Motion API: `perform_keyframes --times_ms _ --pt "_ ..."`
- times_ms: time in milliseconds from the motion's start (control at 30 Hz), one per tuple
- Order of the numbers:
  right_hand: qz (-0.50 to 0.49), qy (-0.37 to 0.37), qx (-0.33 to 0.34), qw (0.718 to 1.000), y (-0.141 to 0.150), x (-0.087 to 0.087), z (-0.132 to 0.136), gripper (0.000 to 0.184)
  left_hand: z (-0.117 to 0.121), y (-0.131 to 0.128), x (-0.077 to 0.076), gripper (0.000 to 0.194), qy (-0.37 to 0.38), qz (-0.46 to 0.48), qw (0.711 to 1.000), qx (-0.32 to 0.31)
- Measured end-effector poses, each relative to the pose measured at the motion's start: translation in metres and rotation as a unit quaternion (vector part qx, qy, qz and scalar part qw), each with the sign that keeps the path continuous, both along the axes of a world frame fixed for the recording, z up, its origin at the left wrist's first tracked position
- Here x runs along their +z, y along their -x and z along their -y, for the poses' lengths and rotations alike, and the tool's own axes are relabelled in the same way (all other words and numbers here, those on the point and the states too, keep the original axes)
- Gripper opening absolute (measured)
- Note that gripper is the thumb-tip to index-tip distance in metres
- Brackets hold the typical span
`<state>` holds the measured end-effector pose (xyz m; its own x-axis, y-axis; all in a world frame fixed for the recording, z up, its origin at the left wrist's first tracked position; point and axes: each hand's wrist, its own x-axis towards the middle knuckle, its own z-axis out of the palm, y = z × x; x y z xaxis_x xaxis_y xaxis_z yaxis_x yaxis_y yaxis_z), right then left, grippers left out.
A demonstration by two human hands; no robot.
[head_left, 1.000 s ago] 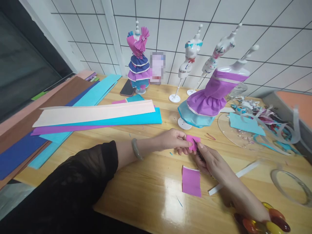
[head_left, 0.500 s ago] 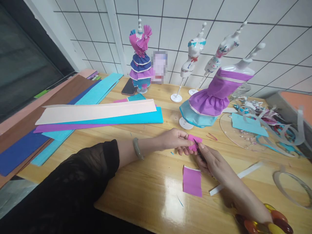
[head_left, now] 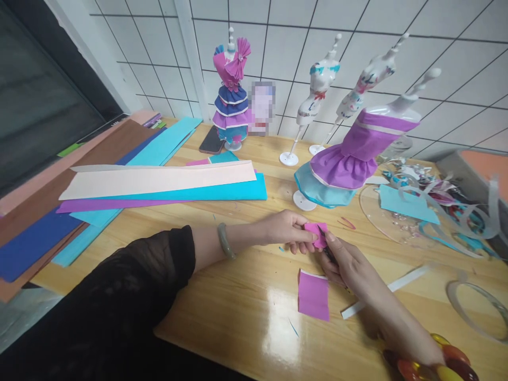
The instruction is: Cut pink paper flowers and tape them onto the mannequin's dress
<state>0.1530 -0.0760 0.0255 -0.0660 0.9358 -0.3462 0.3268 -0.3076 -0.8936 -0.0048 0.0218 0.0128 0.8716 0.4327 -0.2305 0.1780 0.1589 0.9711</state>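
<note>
My left hand (head_left: 288, 230) is closed, pinching a small pink piece of crepe paper (head_left: 311, 227) between thumb and fingers. In my right hand (head_left: 343, 259) is a slim dark pointed tool (head_left: 329, 254); its tip lies against the pink piece, and my fingers hide most of it, so its kind is unclear. Below the hands, a purple crepe paper rectangle (head_left: 313, 295) with a white upper edge lies flat on the table. Just behind them stands a mannequin in a purple and light-blue paper dress (head_left: 359, 143).
Folded crepe paper strips (head_left: 159, 182) cover the left side. A dressed mannequin (head_left: 232, 100), a phone (head_left: 211, 139) and two mannequins with small decorations (head_left: 319, 87) stand or lie at the back. On the right are a clear round tray (head_left: 371, 214), scraps, a white strip (head_left: 408, 278) and curled tape (head_left: 472, 301).
The view has shifted slightly. Both hands keep their grips close together, and the pink piece sits at a slightly different angle against the tool's tip.
</note>
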Motion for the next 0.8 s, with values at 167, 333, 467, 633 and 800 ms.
perform_keyframes --times_ms 167,333,467,633,800 --pt "-0.016 0.007 -0.015 1.000 0.0004 -0.0011 0.0002 0.047 0.0008 0.0006 0.0025 0.025 -0.004 -0.004 1.000 0.004" --pt "-0.023 0.006 -0.013 1.000 0.0011 -0.0008 -0.0008 0.046 0.0010 0.0005 -0.0018 0.027 0.014 0.027 0.999 0.022" --pt "-0.010 -0.004 -0.007 1.000 0.0021 0.0016 -0.0014 0.047 0.0007 -0.0004 -0.0048 0.023 0.033 0.026 0.999 0.029" --pt "-0.006 -0.005 -0.009 1.000 0.0015 -0.0009 -0.0009 0.052 0.0007 -0.0001 -0.0027 0.023 0.017 0.019 1.000 0.017" --pt "-0.014 -0.003 -0.013 1.000 -0.0013 -0.0055 0.0002 0.050 0.0011 0.0007 0.0011 0.026 0.001 0.015 1.000 0.011"
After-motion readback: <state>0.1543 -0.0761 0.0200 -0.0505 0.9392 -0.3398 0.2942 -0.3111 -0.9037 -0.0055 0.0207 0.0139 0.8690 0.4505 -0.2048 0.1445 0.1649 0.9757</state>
